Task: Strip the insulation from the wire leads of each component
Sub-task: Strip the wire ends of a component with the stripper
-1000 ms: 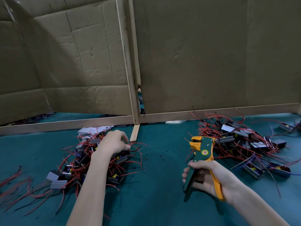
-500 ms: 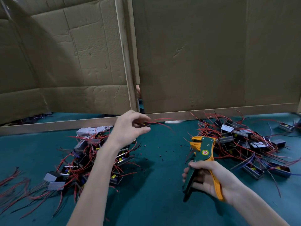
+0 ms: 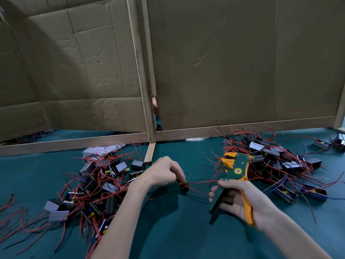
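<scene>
Nearest, the right hand (image 3: 240, 200) has its fingers curled round the wire stripper (image 3: 236, 171), head pointing up and away. Just left, the left hand (image 3: 164, 172) pinches a component (image 3: 183, 185) near the tabletop (image 3: 177, 230). Its red leads (image 3: 201, 182) run rightward, reaching the right thumb below the stripper head.

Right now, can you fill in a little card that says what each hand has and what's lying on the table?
Left hand: pinches a small black component
Red leads: stretch from the component toward the right hand
Right hand: grips the wire stripper, head pointing up
Left pile: components with red wires
Right pile: more components, behind the wire stripper
Table: green cover
Back: cardboard wall
</scene>
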`<act>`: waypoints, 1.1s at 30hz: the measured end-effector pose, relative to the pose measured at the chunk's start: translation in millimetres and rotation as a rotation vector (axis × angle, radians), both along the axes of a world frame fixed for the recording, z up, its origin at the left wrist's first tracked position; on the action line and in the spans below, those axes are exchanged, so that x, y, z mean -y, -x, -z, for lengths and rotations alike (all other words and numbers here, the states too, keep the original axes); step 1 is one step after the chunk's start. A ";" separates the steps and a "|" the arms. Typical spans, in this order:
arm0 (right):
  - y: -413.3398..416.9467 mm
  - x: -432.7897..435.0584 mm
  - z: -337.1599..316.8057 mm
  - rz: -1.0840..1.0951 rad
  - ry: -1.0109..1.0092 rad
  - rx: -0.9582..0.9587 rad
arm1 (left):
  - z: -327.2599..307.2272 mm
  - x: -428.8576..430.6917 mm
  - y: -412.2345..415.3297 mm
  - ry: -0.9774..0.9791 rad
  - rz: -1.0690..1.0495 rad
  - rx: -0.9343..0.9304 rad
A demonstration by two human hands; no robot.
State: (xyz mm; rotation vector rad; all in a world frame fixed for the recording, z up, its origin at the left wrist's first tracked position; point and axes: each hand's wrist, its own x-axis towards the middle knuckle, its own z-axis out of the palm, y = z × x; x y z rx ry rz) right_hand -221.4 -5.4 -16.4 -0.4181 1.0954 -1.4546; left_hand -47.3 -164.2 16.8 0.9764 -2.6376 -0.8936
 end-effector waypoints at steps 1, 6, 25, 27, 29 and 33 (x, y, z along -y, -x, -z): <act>0.1 -0.1 -0.4 -0.003 0.004 -0.002 | -2.0 1.5 -1.7 -0.004 -0.049 -0.041; 0.4 0.1 -1.0 0.019 0.019 0.023 | -1.6 6.6 -0.1 0.049 -0.399 -0.161; 8.6 -1.2 -5.5 0.150 0.147 -0.027 | 21.8 -5.3 31.6 -0.274 -0.379 -0.742; 10.6 -1.9 -5.6 0.179 0.169 -0.027 | 15.1 -5.4 30.0 -0.299 -0.358 -0.813; 12.2 -2.4 -6.0 0.198 0.178 -0.030 | 8.4 -6.1 28.1 -0.314 -0.334 -0.872; 12.7 -2.6 -5.8 0.200 0.173 -0.042 | -2.2 -7.8 24.3 -0.327 -0.300 -0.924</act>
